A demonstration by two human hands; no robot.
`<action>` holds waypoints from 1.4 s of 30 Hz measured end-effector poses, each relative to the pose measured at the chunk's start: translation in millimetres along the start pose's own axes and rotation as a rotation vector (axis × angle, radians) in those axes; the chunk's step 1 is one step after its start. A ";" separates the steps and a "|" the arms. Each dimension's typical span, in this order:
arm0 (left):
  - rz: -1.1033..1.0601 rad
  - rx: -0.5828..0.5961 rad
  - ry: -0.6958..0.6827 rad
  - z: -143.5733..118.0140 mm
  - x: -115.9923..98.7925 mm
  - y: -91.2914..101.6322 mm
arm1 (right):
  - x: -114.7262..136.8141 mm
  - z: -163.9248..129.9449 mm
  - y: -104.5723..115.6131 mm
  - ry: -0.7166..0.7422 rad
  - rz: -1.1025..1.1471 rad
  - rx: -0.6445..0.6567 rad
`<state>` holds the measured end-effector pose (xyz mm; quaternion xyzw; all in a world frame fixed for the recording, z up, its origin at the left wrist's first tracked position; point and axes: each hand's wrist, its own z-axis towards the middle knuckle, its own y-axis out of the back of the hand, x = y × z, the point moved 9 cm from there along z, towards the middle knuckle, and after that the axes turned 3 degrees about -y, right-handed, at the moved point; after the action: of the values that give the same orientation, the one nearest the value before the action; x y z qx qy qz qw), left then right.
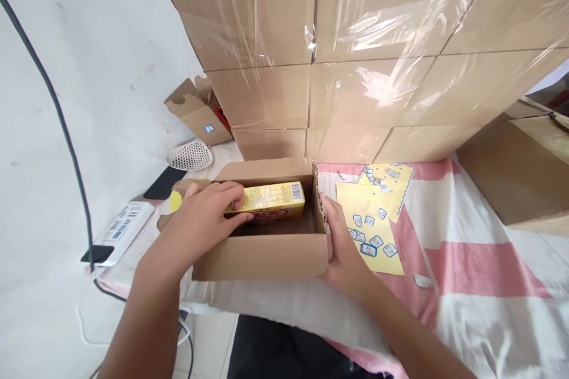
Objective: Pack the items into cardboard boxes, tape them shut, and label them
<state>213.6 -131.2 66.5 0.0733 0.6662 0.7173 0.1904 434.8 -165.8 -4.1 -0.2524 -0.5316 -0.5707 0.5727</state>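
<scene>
1. Head view, your hands: your left hand (208, 213) reaches into the open cardboard box (267, 254) and its fingers close on the left end of the yellow carton (271, 200). Your right hand (340, 249) lies flat against the outside of the box's right wall, fingers together and steadying it rather than gripping anything.

2. Head view, progress: the yellow carton sits inside the box, lying lengthwise along the far wall with its barcode face up. It looks seated or nearly so, though your fingers are on it and not yet withdrawn. The box flaps stand open and nothing seals it, so closing looks like what is left.

3. Head view, containers: the box shows only this one carton; the near part of its floor looks bare, though the front wall hides some of it. A second small open box (198, 109) stands by the wall behind, with something red inside that you cannot make out.

4. Head view, surroundings: yellow sticker sheets (373, 213) lie on the pink-and-white striped cloth (480, 272) covering the table, just beside your right hand. A stack of large film-wrapped cartons (355, 47) rises directly behind the box. A white power strip (120, 231) and a white mesh cover (190, 156) lie to the left.
</scene>
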 end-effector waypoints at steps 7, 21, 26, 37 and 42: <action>-0.012 0.029 -0.035 1.7 -1.4 -5.2 | 1.4 -1.0 -0.2 0.022 -0.008 -0.011; -0.522 -0.599 0.182 -101.0 27.2 -26.1 | 0.2 -3.4 18.6 0.017 0.039 -0.100; -0.362 -0.361 -0.005 -94.1 9.2 -30.9 | 3.6 1.3 18.2 -0.011 0.059 -0.134; -0.480 -0.583 0.066 -91.3 26.8 -19.7 | 5.8 42.2 20.8 -0.164 0.307 -0.010; -0.541 -0.451 0.157 -69.0 38.4 -50.5 | 0.3 67.2 23.8 -0.192 0.373 0.003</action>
<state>162.5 -179.0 4.1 -0.2048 0.4990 0.7735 0.3329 435.1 -100.4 24.4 -0.3988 -0.5286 -0.4272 0.6157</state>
